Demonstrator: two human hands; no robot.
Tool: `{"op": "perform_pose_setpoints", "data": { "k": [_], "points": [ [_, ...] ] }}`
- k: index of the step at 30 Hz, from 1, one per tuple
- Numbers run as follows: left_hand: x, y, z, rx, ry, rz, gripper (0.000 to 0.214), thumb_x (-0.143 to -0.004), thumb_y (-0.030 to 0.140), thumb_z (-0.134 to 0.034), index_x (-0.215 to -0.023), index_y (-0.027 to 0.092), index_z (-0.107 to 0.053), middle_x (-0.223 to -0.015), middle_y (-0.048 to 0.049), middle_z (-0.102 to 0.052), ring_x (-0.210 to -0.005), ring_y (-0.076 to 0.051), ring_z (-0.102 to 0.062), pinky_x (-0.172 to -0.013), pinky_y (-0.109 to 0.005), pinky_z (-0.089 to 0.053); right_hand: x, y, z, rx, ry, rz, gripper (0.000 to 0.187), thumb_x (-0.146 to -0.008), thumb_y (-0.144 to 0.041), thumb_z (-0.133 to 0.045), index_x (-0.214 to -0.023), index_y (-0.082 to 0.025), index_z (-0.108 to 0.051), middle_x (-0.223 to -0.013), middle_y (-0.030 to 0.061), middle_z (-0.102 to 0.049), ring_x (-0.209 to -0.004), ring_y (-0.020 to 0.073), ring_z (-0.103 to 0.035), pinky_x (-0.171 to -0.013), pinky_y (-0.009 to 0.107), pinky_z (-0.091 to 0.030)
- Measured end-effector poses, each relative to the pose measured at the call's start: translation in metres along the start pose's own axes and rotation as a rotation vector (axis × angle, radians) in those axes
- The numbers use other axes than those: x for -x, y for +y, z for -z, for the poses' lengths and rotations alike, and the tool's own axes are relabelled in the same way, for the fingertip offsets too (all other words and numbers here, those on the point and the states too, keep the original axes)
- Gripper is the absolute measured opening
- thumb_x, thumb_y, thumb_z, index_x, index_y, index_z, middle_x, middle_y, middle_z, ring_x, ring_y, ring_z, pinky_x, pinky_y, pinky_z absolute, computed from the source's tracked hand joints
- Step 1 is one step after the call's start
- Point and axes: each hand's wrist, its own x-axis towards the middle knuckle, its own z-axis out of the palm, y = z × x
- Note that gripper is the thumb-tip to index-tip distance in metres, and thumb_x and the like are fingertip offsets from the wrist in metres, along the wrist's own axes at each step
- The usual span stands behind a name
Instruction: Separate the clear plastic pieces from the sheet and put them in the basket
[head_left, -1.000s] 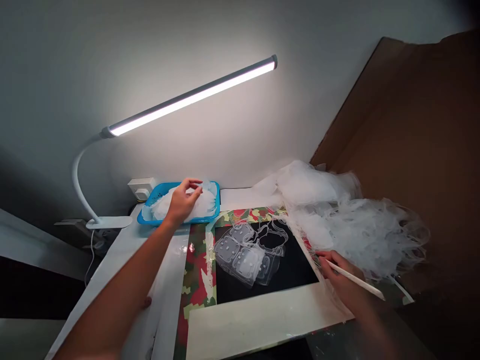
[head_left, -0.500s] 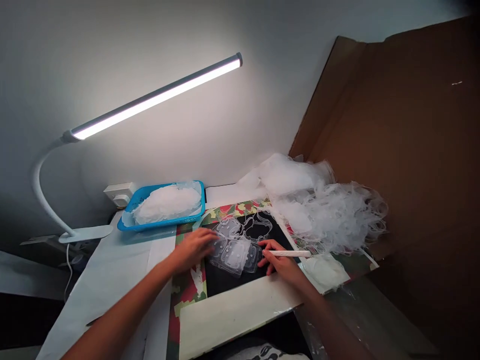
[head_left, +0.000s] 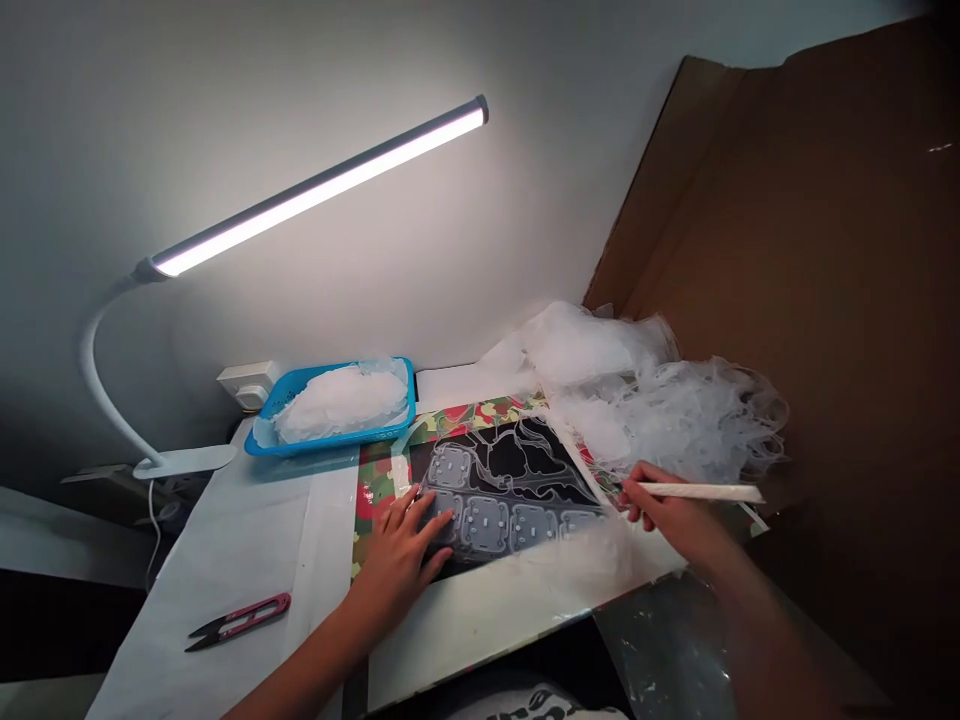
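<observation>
On a black panel (head_left: pixel 508 460) lies a translucent sheet of rounded-square moulded pieces (head_left: pixel 485 524), several in a row with another piece above the left end, joined to thin looping strips. My left hand (head_left: pixel 407 545) rests with fingers spread over the left end of the row. At the right end is my right hand (head_left: pixel 660 508), its fingers closed around a white pen-like tool (head_left: pixel 705 491). The tool's rear end points right. Its tip is too small and blurred to make out near the clear film.
A lit lamp (head_left: pixel 322 190) arches overhead. A blue basket (head_left: pixel 330 445) of white translucent pieces stands at the back left, and pink-handled thread snips (head_left: pixel 238 622) lie at the front left. Tangled clear scraps (head_left: pixel 697 420) pile up at the right beside a cardboard wall (head_left: pixel 795 250).
The bunched translucent pieces now lie spread flat in a row. My right hand has moved right with the white tool; my left hand has come down onto the sheet. The snips have come into fuller view.
</observation>
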Motion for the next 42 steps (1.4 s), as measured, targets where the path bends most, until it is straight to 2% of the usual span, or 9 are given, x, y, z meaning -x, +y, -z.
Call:
{"op": "perform_pose_setpoints", "data": {
  "k": [3,7,9,11,14,26,33,38,42],
  "points": [
    [-0.01,0.005,0.002,0.03,0.027,-0.03,0.033,-0.094,0.035,-0.052,-0.124,0.024,-0.06,-0.14,-0.0101,-0.052,-0.133,-0.03,-0.045,-0.104,-0.051,-0.045,-0.01,-0.032,-0.008,0.066,0.011,0.106,0.026,-0.085,-0.044,-0.057,-0.073,-0.021,-0.055,-0.062,-0.0012,-0.06,-0.059,0.0151,-0.058,-0.052,0.023,-0.042],
    [-0.019,0.004,-0.009,-0.015,0.073,-0.114,0.037,-0.095,0.034,-0.049,-0.126,0.016,-0.058,-0.13,-0.016,-0.06,-0.124,-0.03,-0.056,-0.098,-0.048,-0.051,-0.037,-0.068,-0.093,-0.113,-0.305,0.393,0.017,-0.088,-0.036,-0.055,-0.086,-0.021,-0.062,-0.086,0.0037,-0.069,-0.075,0.0186,-0.065,-0.065,0.028,-0.049],
    [-0.019,0.002,-0.016,-0.072,0.107,-0.167,0.038,-0.094,0.034,-0.049,-0.123,0.013,-0.06,-0.127,-0.0186,-0.062,-0.122,-0.033,-0.056,-0.097,-0.049,-0.052,-0.05,-0.072,-0.139,-0.009,-0.458,0.549,0.011,-0.086,-0.029,-0.057,-0.084,-0.02,-0.064,-0.087,0.0039,-0.069,-0.079,0.0186,-0.063,-0.07,0.029,-0.048],
    [-0.017,0.002,-0.021,-0.107,0.136,-0.198,0.038,-0.094,0.032,-0.049,-0.123,0.011,-0.06,-0.125,-0.0193,-0.063,-0.123,-0.034,-0.056,-0.097,-0.049,-0.052,-0.059,-0.067,-0.172,0.051,-0.499,0.661,0.006,-0.083,-0.024,-0.059,-0.081,-0.019,-0.062,-0.089,0.0044,-0.068,-0.079,0.0178,-0.061,-0.072,0.03,-0.047],
    [-0.015,0.004,-0.023,-0.102,0.165,-0.21,0.036,-0.094,0.029,-0.049,-0.122,0.01,-0.061,-0.122,-0.0186,-0.065,-0.121,-0.034,-0.057,-0.095,-0.049,-0.053,-0.067,-0.056,-0.192,0.073,-0.497,0.718,0.009,-0.083,-0.02,-0.059,-0.074,-0.019,-0.058,-0.091,0.005,-0.067,-0.08,0.0172,-0.059,-0.074,0.03,-0.046],
    [-0.017,0.004,-0.028,0.007,0.172,-0.193,0.034,-0.091,0.023,-0.05,-0.12,0.011,-0.062,-0.119,-0.0189,-0.064,-0.126,-0.033,-0.052,-0.097,-0.052,-0.052,-0.068,-0.049,-0.192,0.129,-0.532,0.752,0.018,-0.085,-0.013,-0.055,-0.069,-0.02,-0.05,-0.097,0.0061,-0.064,-0.087,0.0184,-0.06,-0.078,0.032,-0.049],
    [-0.015,0.003,-0.033,0.069,0.165,-0.16,0.033,-0.09,0.018,-0.047,-0.12,0.012,-0.06,-0.122,-0.0195,-0.062,-0.128,-0.034,-0.05,-0.1,-0.056,-0.048,-0.072,-0.045,-0.195,0.284,-0.422,0.935,0.014,-0.092,-0.018,-0.047,-0.088,-0.021,-0.06,-0.088,0.0089,-0.065,-0.088,0.0239,-0.059,-0.083,0.038,-0.049],
    [-0.013,0.005,-0.025,0.026,0.123,-0.134,0.033,-0.09,0.022,-0.05,-0.121,0.016,-0.061,-0.123,-0.0162,-0.061,-0.124,-0.033,-0.051,-0.097,-0.053,-0.049,-0.121,-0.055,-0.147,0.101,0.04,0.549,0.021,-0.091,-0.033,-0.046,-0.08,-0.02,-0.059,-0.082,0.0056,-0.067,-0.079,0.0202,-0.059,-0.077,0.034,-0.046],
    [-0.033,0.003,0.0,0.167,0.044,0.0,0.024,-0.091,0.034,-0.053,-0.102,0.021,-0.07,-0.105,-0.0106,-0.067,-0.109,-0.031,-0.058,-0.089,-0.049,-0.05,-0.127,-0.064,-0.124,-0.094,-0.094,0.4,0.025,-0.083,-0.041,-0.056,-0.069,-0.021,-0.052,-0.083,0.0038,-0.07,-0.076,0.0178,-0.06,-0.07,0.029,-0.045]
  ]
}}
